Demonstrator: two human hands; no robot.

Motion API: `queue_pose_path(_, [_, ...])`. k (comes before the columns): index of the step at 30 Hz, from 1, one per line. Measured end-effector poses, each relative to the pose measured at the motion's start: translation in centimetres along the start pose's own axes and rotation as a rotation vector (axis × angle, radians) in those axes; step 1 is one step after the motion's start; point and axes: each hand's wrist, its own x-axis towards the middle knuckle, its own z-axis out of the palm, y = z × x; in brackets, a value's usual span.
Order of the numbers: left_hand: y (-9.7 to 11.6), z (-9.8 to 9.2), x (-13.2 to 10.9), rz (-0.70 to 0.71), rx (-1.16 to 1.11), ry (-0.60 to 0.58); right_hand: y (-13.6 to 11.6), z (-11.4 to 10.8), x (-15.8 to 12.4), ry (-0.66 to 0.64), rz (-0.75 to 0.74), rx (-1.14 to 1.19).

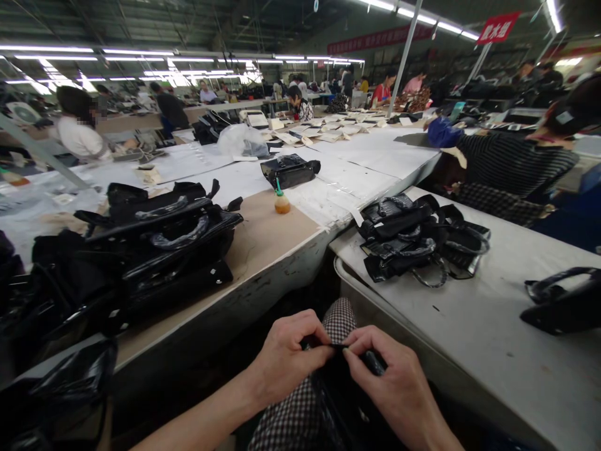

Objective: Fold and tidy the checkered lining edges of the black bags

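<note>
A black handbag (345,401) rests on my lap, over checked fabric. Its top edge is pinched between thumb and fingers of my left hand (295,347). Close beside it, my right hand (389,366) pinches the same edge, the fingertips of both hands nearly meeting. Part of a dark handle shows under my right fingers. The bag's lower part is dark, and its details are hard to make out.
Black handbags (173,250) are piled on the left table. More bags (417,238) lie on the right-hand table (507,338), with a single bag (563,300) farther right. A glue bottle (282,202) stands near another bag (290,170). A person in a striped top (516,166) sits at right.
</note>
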Motion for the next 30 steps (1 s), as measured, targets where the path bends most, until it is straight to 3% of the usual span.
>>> queue_pose_path(7, [1.5, -0.4, 0.9, -0.073, 0.038, -0.150, 0.5, 0.0, -0.2, -0.008, 0.193, 0.071])
queue_pose_path(11, [1.2, 0.3, 1.7, -0.178, -0.008, -0.167, 0.8, -0.8, 0.0, -0.082, 0.249, 0.150])
queue_pose_path(19, [0.5, -0.1, 2.4, -0.043, -0.042, -0.292, 0.9, -2.5, -0.9, -0.248, 0.246, 0.092])
queue_pose_path(24, [-0.1, -0.7, 2.5, -0.024, -0.011, -0.287, 1.1, -2.3, -1.3, -0.189, 0.211, 0.091])
queue_pose_path(30, [-0.3, -0.9, 3.3, 0.076, -0.021, -0.376, 1.8, -2.4, -1.0, -0.181, 0.162, 0.175])
